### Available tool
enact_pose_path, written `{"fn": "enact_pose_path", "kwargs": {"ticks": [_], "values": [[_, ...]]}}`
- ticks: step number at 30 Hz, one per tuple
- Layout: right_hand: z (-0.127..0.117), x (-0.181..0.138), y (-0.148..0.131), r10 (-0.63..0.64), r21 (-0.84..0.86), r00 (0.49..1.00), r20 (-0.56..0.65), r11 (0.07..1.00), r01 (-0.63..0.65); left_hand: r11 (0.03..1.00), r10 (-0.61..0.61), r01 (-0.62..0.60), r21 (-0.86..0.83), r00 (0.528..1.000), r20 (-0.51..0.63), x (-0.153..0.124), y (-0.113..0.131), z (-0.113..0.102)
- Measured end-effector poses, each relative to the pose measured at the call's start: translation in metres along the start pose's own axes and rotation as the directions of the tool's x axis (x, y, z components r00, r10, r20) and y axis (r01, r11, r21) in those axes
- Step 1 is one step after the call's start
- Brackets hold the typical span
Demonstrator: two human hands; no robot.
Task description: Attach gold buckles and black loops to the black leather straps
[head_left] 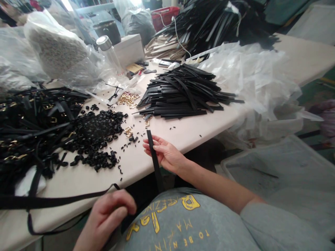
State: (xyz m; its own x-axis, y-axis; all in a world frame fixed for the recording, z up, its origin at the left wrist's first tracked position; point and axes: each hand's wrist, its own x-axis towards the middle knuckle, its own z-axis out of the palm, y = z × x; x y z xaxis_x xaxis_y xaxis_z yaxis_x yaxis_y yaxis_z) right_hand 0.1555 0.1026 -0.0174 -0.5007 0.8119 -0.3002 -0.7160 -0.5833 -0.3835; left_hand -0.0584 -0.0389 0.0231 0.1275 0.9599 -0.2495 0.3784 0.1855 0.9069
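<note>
My right hand [164, 153] rests at the table's front edge, fingers loosely stretched, with a black strap [155, 157] lying across the palm and hanging down toward my lap. My left hand [110, 212] is closed below the table edge, pinching the end of a long black strap [65, 200] that runs left along the table front. A heap of small black rings [96, 134] lies just beyond my hands, with a few gold buckles [128, 99] behind it.
A stack of cut black straps [180, 92] sits centre right. Finished black straps with gold buckles [23, 129] pile at the left. Clear plastic bags [251, 76] spill over the right edge. A bottle [110, 52], white box [129, 48] and more straps [206, 24] stand behind.
</note>
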Motion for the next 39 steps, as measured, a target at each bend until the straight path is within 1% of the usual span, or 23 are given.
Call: {"fn": "enact_pose_path", "kwargs": {"ticks": [1,2,4,7,9,11,15,18,20,22,24,25,27,28,29,30,31,32,33,34,35,37,39], "values": [[0.001,0.0,0.001,-0.014,0.012,1.0,-0.007,1.0,0.014,0.999,-0.037,0.038,-0.012,0.999,0.04,0.009,0.003,0.015],[0.002,0.001,0.003,-0.027,0.019,1.0,-0.014,0.999,0.027,0.997,-0.069,0.071,-0.043,0.997,0.041,0.019,0.005,0.029],[0.004,0.0,0.003,-0.052,0.019,0.998,-0.028,0.998,0.052,0.981,-0.108,0.12,-0.149,0.991,0.084,0.038,0.006,0.052],[0.003,-0.004,-0.001,-0.089,0.004,0.995,-0.054,0.996,0.089,0.935,-0.171,0.211,-0.287,0.972,0.159,0.051,0.004,0.068],[0.0,-0.008,-0.007,-0.1,-0.006,0.992,-0.074,0.995,0.1,0.903,-0.213,0.259,-0.344,0.963,0.165,0.052,0.003,0.068],[-0.005,-0.013,-0.013,-0.099,-0.013,0.99,-0.097,0.995,0.098,0.873,-0.229,0.264,-0.41,0.964,0.133,0.051,0.002,0.063],[-0.018,-0.024,-0.02,-0.108,-0.033,0.984,-0.143,0.994,0.104,0.839,-0.221,0.178,-0.514,0.975,-0.023,0.052,0.002,0.053],[-0.025,-0.032,-0.022,-0.123,-0.079,0.98,-0.157,0.991,0.112,0.834,-0.229,0.113,-0.54,0.962,-0.152,0.053,0.005,0.053],[-0.029,-0.037,-0.025,-0.139,-0.132,0.976,-0.165,0.984,0.118,0.828,-0.236,0.089,-0.553,0.951,-0.2,0.053,0.007,0.053],[-0.034,-0.043,-0.032,-0.194,-0.232,0.966,-0.17,0.961,0.153,0.825,-0.233,0.08,-0.56,0.95,-0.208,0.052,0.008,0.054],[-0.039,-0.05,-0.043,-0.352,-0.402,0.92,-0.171,0.877,0.261,0.832,-0.21,0.072,-0.551,0.959,-0.191,0.051,0.008,0.053],[-0.041,-0.053,-0.049,-0.475,-0.509,0.866,-0.156,0.79,0.342,0.837,-0.195,0.067,-0.544,0.964,-0.18,0.051,0.008,0.053],[-0.043,-0.06,-0.061,-0.714,-0.711,0.699,-0.037,0.511,0.483,0.844,-0.168,0.062,-0.533,0.974,-0.153,0.051,0.008,0.052],[-0.042,-0.063,-0.066,-0.763,-0.786,0.643,0.068,0.356,0.505,0.845,-0.159,0.064,-0.53,0.978,-0.136,0.051,0.008,0.052],[-0.039,-0.067,-0.068,-0.75,-0.838,0.635,0.184,0.218,0.5,0.846,-0.154,0.069,-0.529,0.981,-0.117,0.051,0.009,0.052],[-0.035,-0.069,-0.068,-0.676,-0.868,0.676,0.294,0.108,0.485,0.846,-0.149,0.075,-0.527,0.984,-0.099,0.052,0.01,0.052],[-0.031,-0.071,-0.066,-0.551,-0.88,0.742,0.383,0.028,0.475,0.848,-0.144,0.081,-0.524,0.986,-0.081,0.053,0.011,0.053],[-0.028,-0.071,-0.061,-0.406,-0.878,0.797,0.447,-0.025,0.479,0.85,-0.14,0.086,-0.52,0.988,-0.064,0.053,0.012,0.053],[-0.024,-0.071,-0.055,-0.266,-0.867,0.829,0.491,-0.055,0.496,0.852,-0.135,0.089,-0.517,0.989,-0.053,0.054,0.013,0.053],[-0.022,-0.069,-0.047,-0.159,-0.853,0.838,0.522,-0.068,0.518,0.853,-0.129,0.087,-0.515,0.991,-0.046,0.055,0.014,0.053],[-0.021,-0.067,-0.04,-0.093,-0.841,0.836,0.54,-0.071,0.536,0.853,-0.123,0.083,-0.516,0.992,-0.043,0.055,0.015,0.053],[-0.022,-0.062,-0.027,-0.042,-0.828,0.827,0.56,-0.072,0.556,0.849,-0.114,0.075,-0.523,0.993,-0.043,0.055,0.015,0.052],[-0.025,-0.058,-0.019,-0.044,-0.82,0.819,0.572,-0.071,0.569,0.843,-0.112,0.071,-0.533,0.993,-0.044,0.054,0.014,0.05]]}}
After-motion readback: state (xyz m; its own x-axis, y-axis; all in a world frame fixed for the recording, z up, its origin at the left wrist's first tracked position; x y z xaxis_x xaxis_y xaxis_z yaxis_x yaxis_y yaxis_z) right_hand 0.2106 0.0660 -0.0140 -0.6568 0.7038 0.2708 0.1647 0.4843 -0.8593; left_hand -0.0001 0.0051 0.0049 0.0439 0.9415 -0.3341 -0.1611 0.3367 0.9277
